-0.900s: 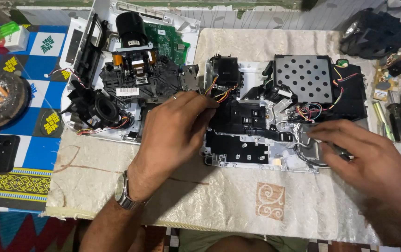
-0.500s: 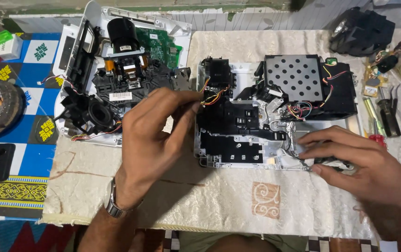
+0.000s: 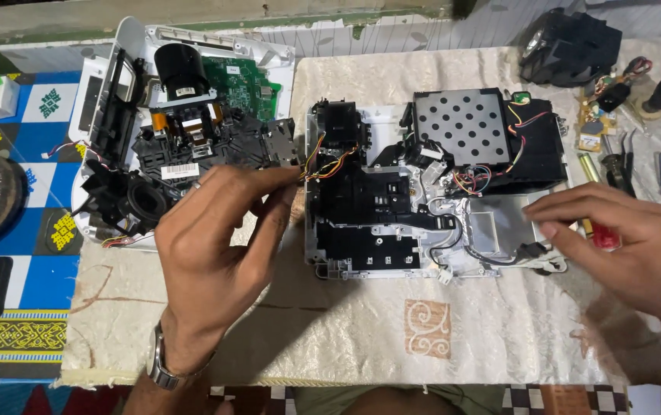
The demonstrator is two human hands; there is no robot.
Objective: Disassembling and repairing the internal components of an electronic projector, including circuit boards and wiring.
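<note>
Over opened chassis (image 3: 392, 223), hands (image 3: 215, 246) splayed

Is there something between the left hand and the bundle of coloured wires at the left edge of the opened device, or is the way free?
Nothing visible stands between them. The left hand already has its fingertips at the coloured wires, at the left edge of the opened device. The right hand rests at that device's right edge.

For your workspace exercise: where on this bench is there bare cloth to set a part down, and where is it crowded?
Bare cloth runs along the near edge, below the opened white chassis, between the left hand and right hand. Crowded: the dismantled black assembly far left, and the tools far right.
</note>
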